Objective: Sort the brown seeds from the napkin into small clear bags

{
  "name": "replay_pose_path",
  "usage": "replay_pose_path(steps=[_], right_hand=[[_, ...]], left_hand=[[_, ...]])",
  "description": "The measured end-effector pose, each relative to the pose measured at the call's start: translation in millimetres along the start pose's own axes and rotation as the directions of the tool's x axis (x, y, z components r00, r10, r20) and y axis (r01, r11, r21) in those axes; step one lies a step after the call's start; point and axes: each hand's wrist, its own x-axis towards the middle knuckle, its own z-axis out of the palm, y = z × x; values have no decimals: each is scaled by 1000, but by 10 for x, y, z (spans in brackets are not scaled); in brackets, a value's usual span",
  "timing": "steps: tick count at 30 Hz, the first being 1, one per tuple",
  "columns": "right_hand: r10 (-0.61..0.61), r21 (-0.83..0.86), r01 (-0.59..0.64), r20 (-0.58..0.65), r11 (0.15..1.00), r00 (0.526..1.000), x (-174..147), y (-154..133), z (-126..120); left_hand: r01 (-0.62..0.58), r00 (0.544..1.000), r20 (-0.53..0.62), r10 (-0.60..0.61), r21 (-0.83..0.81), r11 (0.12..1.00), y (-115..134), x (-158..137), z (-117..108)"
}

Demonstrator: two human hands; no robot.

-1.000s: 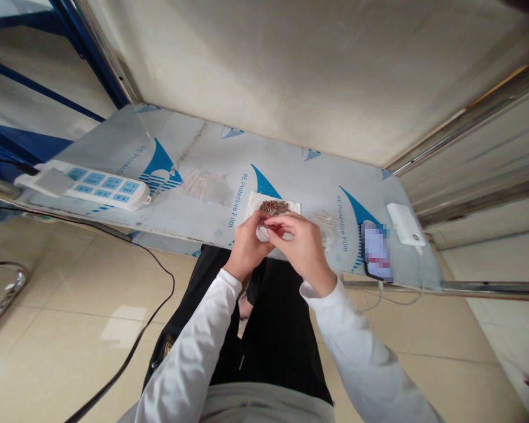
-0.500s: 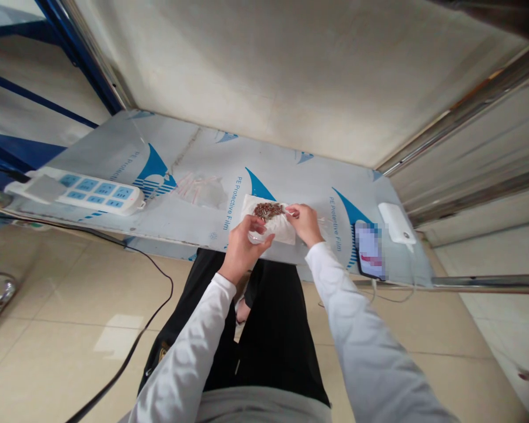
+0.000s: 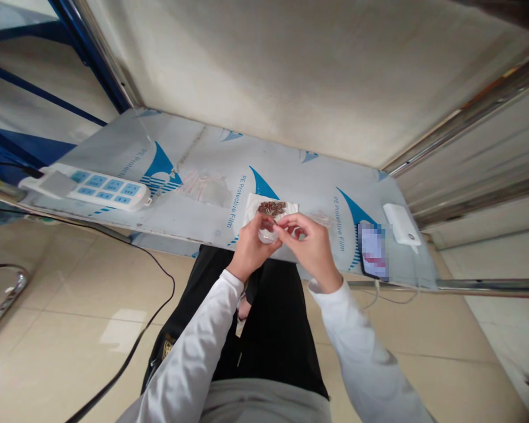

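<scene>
A pile of small reddish-brown, shiny pieces that look like screws (image 3: 272, 208) lies on a white paper sheet (image 3: 252, 207). Just in front of the pile, my left hand (image 3: 250, 244) is closed on a small clear plastic bag (image 3: 268, 236), whose body hangs between the hands. My right hand (image 3: 311, 244) pinches with thumb and forefinger close against the left fingertips, at the bag's upper edge. What sits in that pinch is too small to make out. Both hands are over the front edge of the table.
The table (image 3: 194, 223) is covered in printed protective film. Clear plastic bags (image 3: 209, 189) lie left of the paper. A white power strip (image 3: 110, 188) is at the far left. On the right are a phone (image 3: 372, 251) and a white power bank (image 3: 401, 224) with cables.
My right hand has moved left and toward me from the pile's right edge, and its fingertips now meet those of my left hand at the bag.
</scene>
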Motion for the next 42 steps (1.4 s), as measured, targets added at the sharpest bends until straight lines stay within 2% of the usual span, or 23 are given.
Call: replay_pose_path(steps=[2, 4, 7, 9, 12, 15, 18, 21, 25, 29, 35, 39, 42], right_hand=[[-74, -62, 81, 102, 995, 992, -90, -156, -23], [-123, -86, 140, 178, 986, 976, -124, -185, -43], [-144, -70, 159, 181, 985, 973, -119, -99, -99], [-126, -60, 136, 146, 989, 981, -98, -39, -165], [-61, 13, 60, 160, 998, 985, -53, -6, -280], [18, 139, -53, 238, 989, 971, -18, -4, -343], [86, 246, -146, 239, 958, 967, -16, 22, -314], [207, 369, -248, 149, 896, 967, -46, 70, -221], [337, 467, -351, 117, 812, 934, -98, 100, -105], [348, 524, -332, 71, 784, 935, -121, 65, -71], [313, 496, -316, 90, 809, 945, -158, 46, -93], [367, 540, -363, 105, 760, 924, -241, 54, -89], [375, 528, -335, 33, 781, 927, -309, 68, -85]], left_hand=[[-8, 1000, 27, 8, -8, 1000, 62, -8, 14], [-22, 999, 49, 23, -25, 999, 104, -18, 20], [-41, 995, 87, 46, -60, 997, 115, -23, -5], [-17, 988, 151, 38, -138, 990, 103, -14, -49], [133, 967, 250, -41, -363, 922, 99, 13, -133], [245, 965, 212, -156, -505, 828, 128, 38, -184], [253, 967, 122, -221, -509, 823, 158, 46, -177], [265, 961, 76, -265, -510, 818, 165, 43, -139], [220, 970, 19, -244, -505, 835, 162, 30, -94], [182, 978, 1, -208, -495, 850, 171, 18, -82], [238, 971, 147, -190, -477, 846, 135, 9, -103], [205, 978, 117, -171, -427, 881, 106, -15, -77], [237, 971, 140, -194, -439, 867, 131, -34, -44]])
